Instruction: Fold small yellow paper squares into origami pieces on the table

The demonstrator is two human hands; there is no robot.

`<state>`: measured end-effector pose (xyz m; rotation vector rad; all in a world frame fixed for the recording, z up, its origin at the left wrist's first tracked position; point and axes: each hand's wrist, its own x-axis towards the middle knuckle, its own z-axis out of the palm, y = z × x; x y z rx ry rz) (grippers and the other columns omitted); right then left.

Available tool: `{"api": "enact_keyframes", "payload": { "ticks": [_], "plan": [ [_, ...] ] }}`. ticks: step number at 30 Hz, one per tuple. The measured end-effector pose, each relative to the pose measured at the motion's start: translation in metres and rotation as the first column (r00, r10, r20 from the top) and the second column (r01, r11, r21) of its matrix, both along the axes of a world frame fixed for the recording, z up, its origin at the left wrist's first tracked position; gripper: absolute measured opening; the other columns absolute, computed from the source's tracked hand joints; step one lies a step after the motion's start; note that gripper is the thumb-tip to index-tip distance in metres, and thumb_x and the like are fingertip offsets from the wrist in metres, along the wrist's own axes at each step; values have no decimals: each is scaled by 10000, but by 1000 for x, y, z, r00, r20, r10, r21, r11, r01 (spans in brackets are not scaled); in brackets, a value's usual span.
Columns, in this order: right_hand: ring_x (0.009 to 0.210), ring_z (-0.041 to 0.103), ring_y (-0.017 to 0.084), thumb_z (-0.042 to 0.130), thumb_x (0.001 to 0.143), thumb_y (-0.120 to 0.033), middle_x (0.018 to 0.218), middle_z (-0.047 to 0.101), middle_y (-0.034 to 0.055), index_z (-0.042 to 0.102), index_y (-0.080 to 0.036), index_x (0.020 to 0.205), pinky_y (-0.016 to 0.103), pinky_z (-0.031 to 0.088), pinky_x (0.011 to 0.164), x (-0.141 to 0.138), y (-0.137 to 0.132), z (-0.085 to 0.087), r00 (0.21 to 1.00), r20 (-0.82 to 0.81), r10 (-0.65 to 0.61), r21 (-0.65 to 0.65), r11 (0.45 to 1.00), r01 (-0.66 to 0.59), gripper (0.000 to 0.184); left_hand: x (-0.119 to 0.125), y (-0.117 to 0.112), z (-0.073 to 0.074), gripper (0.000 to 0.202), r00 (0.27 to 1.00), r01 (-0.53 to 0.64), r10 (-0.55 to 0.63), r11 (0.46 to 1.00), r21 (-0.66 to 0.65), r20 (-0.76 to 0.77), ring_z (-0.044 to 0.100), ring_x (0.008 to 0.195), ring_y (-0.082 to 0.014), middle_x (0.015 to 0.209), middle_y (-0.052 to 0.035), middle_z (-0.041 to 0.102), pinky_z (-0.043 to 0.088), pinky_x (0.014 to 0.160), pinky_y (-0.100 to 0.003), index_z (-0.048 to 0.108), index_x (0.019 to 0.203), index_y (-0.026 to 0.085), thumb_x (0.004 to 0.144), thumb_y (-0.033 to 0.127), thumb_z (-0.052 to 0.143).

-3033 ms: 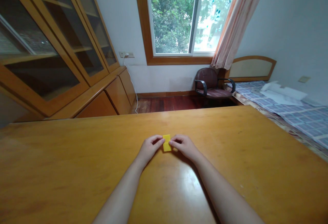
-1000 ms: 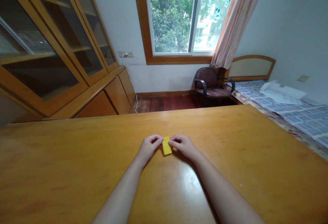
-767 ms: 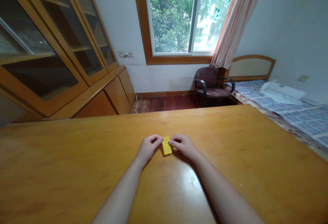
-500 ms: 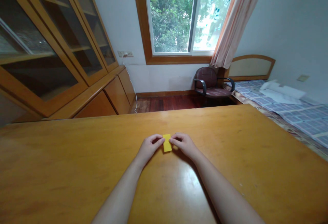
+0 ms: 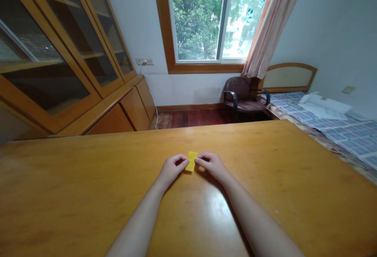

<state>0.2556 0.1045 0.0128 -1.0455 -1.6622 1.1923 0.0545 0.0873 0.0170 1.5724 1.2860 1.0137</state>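
Observation:
A small piece of yellow paper [image 5: 192, 157] with a crease across its middle is held between my hands, over the wooden table [image 5: 103, 178]. My left hand [image 5: 174, 166] pinches its left edge between thumb and fingers. On the opposite edge, my right hand [image 5: 212, 164] has the same kind of pinch. The paper is slightly tilted, and its lower half points toward me. Both forearms come in from the near edge of the view.
Beyond the table's far edge stands a maroon armchair [image 5: 243, 96] under the window. A bed [image 5: 321, 119] with a checked cover and white sheets lies to the right. Glass-door cabinets [image 5: 73, 49] line the left wall.
The yellow paper has tipped a little, its lower end swinging left and its upper end right. Both hands keep nearly the same place and grip.

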Motion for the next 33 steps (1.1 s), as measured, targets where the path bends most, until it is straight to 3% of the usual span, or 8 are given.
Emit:
{"api": "enact_keyframes", "payload": {
  "ticks": [12, 33],
  "plan": [
    [788, 636, 187, 645, 811, -402, 816, 719, 45, 725, -159, 828, 293, 478, 755, 0, 2, -3, 999, -28, -14, -25, 1000, 14, 256, -4, 3, -3, 261, 995, -49, 51, 999, -19, 89, 591, 743, -179, 751, -20, 656, 460, 710, -254, 662, 764, 157, 779, 416, 636],
    [799, 623, 170, 715, 786, -341, 823, 695, 20, 735, -185, 817, 282, 462, 775, 3, 6, -10, 993, -62, 96, 33, 995, -94, 160, -6, 2, -2, 221, 986, 84, -76, 995, -51, 146, 591, 736, -166, 774, -19, 665, 454, 707, -250, 681, 787, 157, 782, 377, 675]
  ]
}}
